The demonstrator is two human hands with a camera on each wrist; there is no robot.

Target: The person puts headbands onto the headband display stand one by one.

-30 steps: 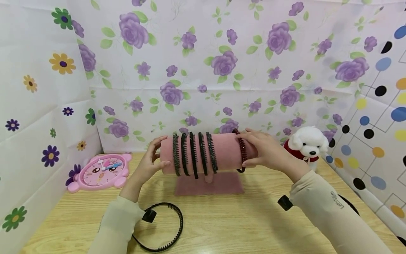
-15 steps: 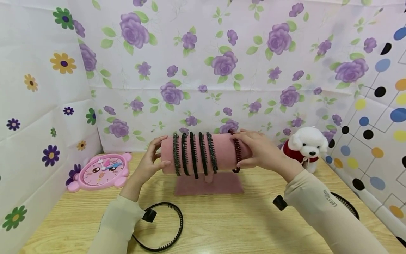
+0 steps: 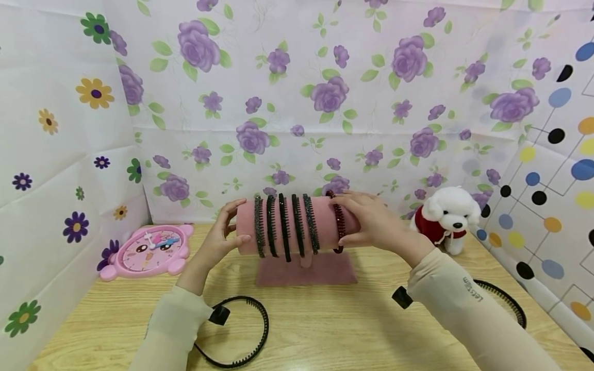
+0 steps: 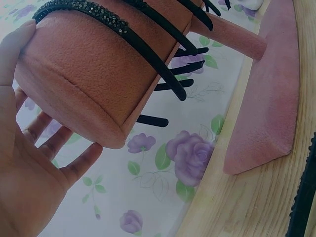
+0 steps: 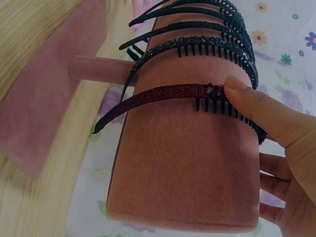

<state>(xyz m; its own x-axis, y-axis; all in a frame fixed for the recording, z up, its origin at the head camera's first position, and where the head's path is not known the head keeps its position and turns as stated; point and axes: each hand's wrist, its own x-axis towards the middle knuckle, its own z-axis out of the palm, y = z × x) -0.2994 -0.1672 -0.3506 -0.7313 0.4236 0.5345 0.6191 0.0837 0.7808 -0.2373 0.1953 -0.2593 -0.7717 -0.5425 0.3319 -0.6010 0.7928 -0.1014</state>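
Observation:
A pink plush headband stand [image 3: 326, 226] has a horizontal roll on a short post above a flat base. Several dark glittery headbands [image 3: 284, 229] sit over its left and middle part. My left hand [image 3: 218, 239] holds the roll's left end, thumb in front and fingers behind, as the left wrist view also shows. Toward the right end, a dark red toothed headband [image 5: 168, 93] lies over the roll, apart from the others. My right hand [image 3: 373, 221] grips it, the thumb [image 5: 247, 96] pressing on its band; the fingers reach behind the roll.
One black headband [image 3: 265, 330] lies on the wooden table by the left sleeve, another [image 3: 510, 299] by the right sleeve. A pink clock [image 3: 150, 251] stands at the left, and a white toy dog [image 3: 450, 208] at the back right. Patterned sheets enclose the table.
My right hand has slid the dark red headband leftward along the roll, closer to the other headbands. My left hand stays at the roll's left end.

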